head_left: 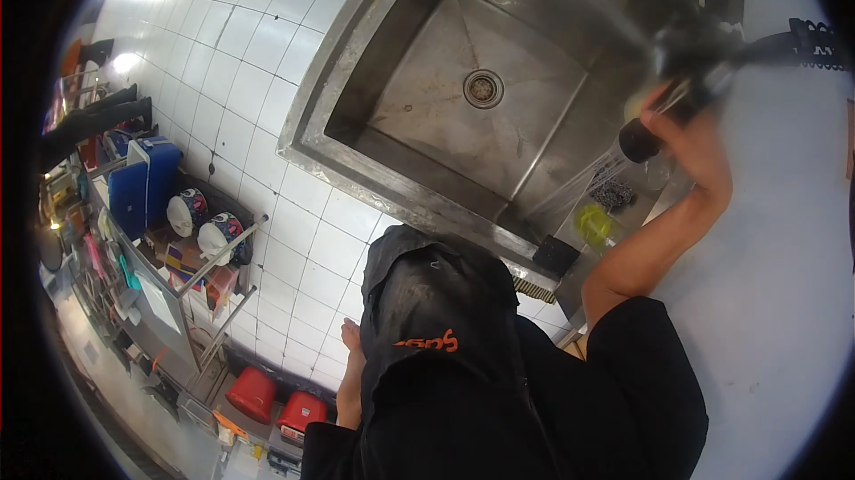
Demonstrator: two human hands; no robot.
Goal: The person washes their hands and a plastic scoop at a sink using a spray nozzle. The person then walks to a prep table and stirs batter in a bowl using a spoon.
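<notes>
My right hand (681,128) is closed around a black spray nozzle (639,140) at the right side of the metal sink (534,61). Water fans out of the nozzle toward the sink's near right corner. Beside the spray, on the ledge, lie a dark metal scrubber (612,193) and a yellow-green item (592,223). My left hand (351,336) hangs low beside the black apron (432,302), over the tiled floor; its fingers are mostly hidden.
A black block (556,255) sits at the sink's near right corner. White wall (766,257) runs along the right. On the left stand a metal rack (183,302), a blue case (160,173), patterned bowls (221,238) and red containers (252,394). Part of another person shows at far left.
</notes>
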